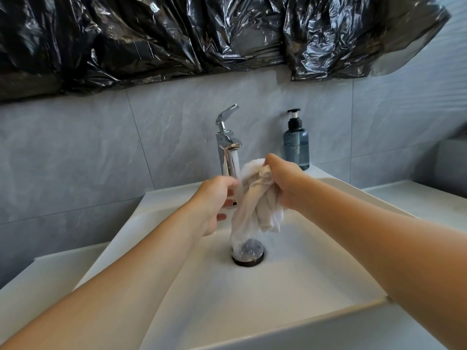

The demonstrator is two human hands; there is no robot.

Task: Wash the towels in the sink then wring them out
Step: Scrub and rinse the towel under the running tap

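A white towel [255,205] hangs bunched over the white sink [303,286], its lower end reaching down to the metal drain [249,253]. My right hand [285,183] grips the towel's upper part from the right. Water runs from the chrome tap [227,147] down the towel's left side. My left hand [214,200] is just left of the stream with its fingers curled toward the towel. The running water blurs whether they hold the cloth.
A blue-grey pump soap bottle [296,145] stands on the sink's back rim, right of the tap. The tap lever [227,112] is raised. Black plastic sheeting [202,34] covers the wall above the grey tiles. A white counter [417,198] flanks the basin.
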